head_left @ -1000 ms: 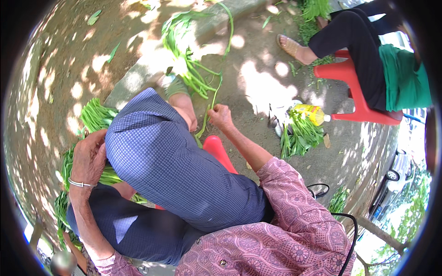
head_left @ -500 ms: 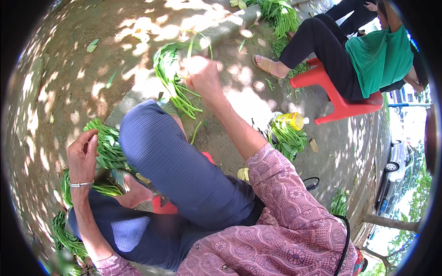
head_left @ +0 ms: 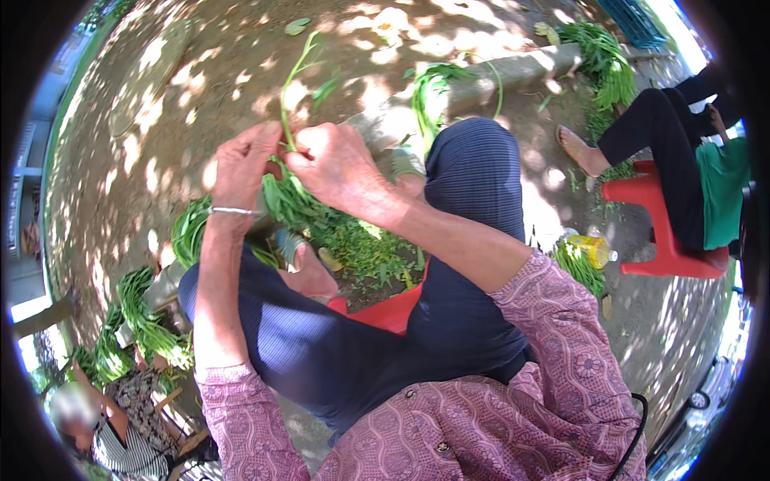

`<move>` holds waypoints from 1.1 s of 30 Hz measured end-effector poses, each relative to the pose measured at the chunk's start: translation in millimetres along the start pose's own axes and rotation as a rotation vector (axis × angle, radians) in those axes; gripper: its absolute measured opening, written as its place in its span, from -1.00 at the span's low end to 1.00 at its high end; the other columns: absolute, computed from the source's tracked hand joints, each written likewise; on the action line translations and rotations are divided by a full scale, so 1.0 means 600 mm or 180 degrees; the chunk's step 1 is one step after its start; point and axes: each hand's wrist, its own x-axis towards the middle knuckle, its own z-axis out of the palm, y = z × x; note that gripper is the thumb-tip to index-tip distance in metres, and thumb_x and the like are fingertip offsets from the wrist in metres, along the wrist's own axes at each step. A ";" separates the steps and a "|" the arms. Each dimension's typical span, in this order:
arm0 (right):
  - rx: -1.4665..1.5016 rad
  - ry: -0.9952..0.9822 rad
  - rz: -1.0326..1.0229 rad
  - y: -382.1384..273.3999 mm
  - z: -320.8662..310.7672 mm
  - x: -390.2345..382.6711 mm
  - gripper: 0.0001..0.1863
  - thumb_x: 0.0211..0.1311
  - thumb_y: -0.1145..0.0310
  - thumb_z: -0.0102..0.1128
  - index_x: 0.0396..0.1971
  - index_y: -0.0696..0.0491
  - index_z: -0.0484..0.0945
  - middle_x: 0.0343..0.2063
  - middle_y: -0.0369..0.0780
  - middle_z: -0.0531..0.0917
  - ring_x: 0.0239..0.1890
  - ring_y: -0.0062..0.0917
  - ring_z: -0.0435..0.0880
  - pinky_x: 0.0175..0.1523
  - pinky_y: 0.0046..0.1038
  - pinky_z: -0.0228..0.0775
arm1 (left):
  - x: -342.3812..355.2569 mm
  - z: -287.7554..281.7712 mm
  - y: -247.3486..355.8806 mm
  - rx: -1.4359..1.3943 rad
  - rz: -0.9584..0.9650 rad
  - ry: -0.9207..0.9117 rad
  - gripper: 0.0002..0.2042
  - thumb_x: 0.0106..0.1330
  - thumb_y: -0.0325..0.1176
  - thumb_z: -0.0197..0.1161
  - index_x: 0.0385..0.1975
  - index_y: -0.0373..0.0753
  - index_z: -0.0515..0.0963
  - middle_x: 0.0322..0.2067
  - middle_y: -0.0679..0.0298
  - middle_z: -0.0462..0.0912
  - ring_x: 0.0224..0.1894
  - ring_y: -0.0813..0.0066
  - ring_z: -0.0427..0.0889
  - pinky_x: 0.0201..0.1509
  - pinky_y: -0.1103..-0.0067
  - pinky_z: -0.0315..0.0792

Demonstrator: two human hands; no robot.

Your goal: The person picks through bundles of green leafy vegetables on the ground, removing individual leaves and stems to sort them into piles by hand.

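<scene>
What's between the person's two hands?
In the head view, a slender green vegetable stem: its lower end sits between the left hand and right hand, the rest extending beyond.

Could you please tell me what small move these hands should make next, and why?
Probably the right hand should bend the green stem against the left hand: the hands are close together at its lower part, while its length rises free above them.

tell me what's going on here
A seated person holds up a long green stem in the right hand, with the left hand right beside it; whether that one grips too is hard to tell. Leafy greens lie on the ground below. To the right, someone in a green top sits on a red stool.
</scene>
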 end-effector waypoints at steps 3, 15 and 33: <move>-0.0219 0.0018 -0.0008 -0.003 0.012 -0.004 -0.76 0.02 0.30 0.05 -0.59 0.17 0.54 -0.63 0.05 0.54 -0.48 -0.03 0.57 -0.34 -0.14 0.43 | -0.003 -0.001 -0.010 -0.0140 -0.0003 0.0060 -0.81 0.25 -0.33 0.16 -0.29 -0.32 0.59 -0.51 0.37 0.58 -0.51 0.72 0.45 -0.52 0.77 0.31; -0.0714 -0.1691 -0.0584 0.029 0.004 -0.044 -0.79 -0.06 0.32 0.08 -0.56 0.16 0.55 -0.70 -0.01 0.52 -0.54 -0.12 0.56 -0.39 -0.22 0.38 | -0.015 -0.037 -0.017 0.0105 -0.0335 0.0144 -0.83 0.26 -0.34 0.13 -0.38 -0.30 0.60 -0.55 0.39 0.57 -0.58 0.72 0.44 -0.56 0.76 0.32; -0.0816 -0.1350 -0.0781 0.018 0.044 -0.008 -0.78 0.09 0.32 0.00 -0.43 0.14 0.57 -0.61 -0.16 0.60 -0.57 -0.39 0.59 -0.39 -0.40 0.43 | -0.075 -0.146 -0.058 -0.0812 -0.0654 0.0959 -0.92 0.16 -0.44 0.23 -0.38 -0.28 0.54 -0.51 0.24 0.60 -0.52 0.49 0.62 -0.56 0.65 0.49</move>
